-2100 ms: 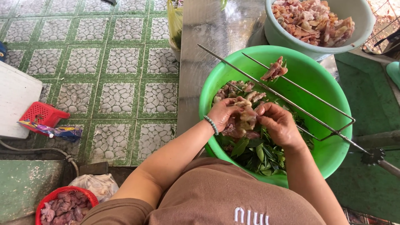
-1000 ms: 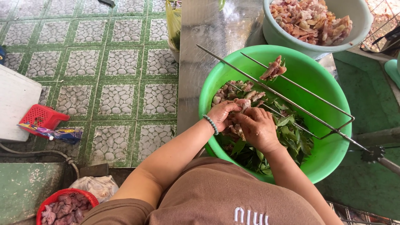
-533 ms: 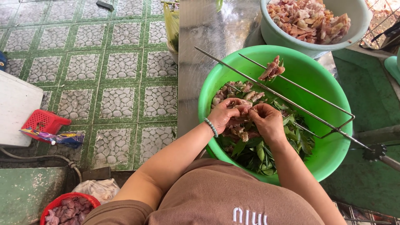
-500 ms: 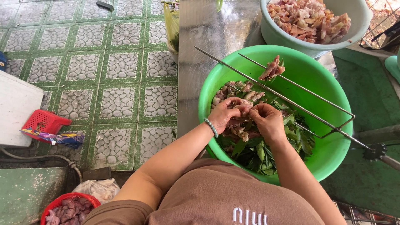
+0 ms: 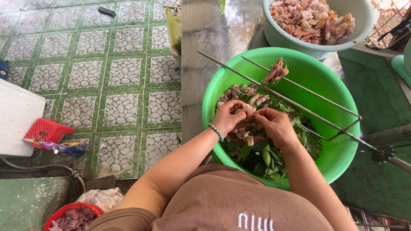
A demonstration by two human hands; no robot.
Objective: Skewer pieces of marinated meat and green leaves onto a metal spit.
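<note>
Head view, centre frame: left hand (image 5: 229, 117) and right hand (image 5: 274, 126) pinching meat piece (image 5: 247, 112) over green basin (image 5: 338, 145); slippery, might drop among leaves (image 5: 265, 156) below skewer (image 5: 295, 102).

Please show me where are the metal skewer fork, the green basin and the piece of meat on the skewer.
metal skewer fork (image 5: 317, 119), head view, on its long lower prong.
green basin (image 5: 338, 154), head view, on its right rim.
piece of meat (image 5: 275, 72), head view, on its middle.

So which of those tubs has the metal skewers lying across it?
The bright green basin, the one both hands work over, with leaves and meat inside. The pale tub behind it holds only meat; the small red basket sits on the floor.
</note>
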